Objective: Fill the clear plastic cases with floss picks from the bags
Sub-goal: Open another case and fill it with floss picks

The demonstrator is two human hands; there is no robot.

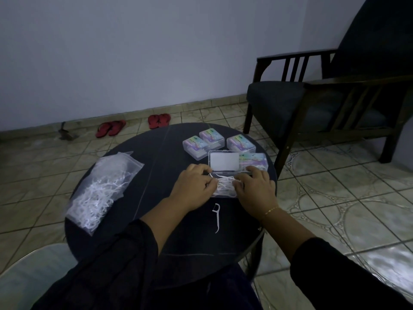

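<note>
On round table (138, 238): left hand (194, 183) and right hand (254, 186) pinching floss picks (225, 183) inside open clear case (224, 164).

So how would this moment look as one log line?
step: filling open case | left hand, right hand: on picks | stray pick: on table

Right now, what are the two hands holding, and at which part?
Both hands are on the open clear case of floss picks, left hand at its left end, right hand at its right end.
</note>
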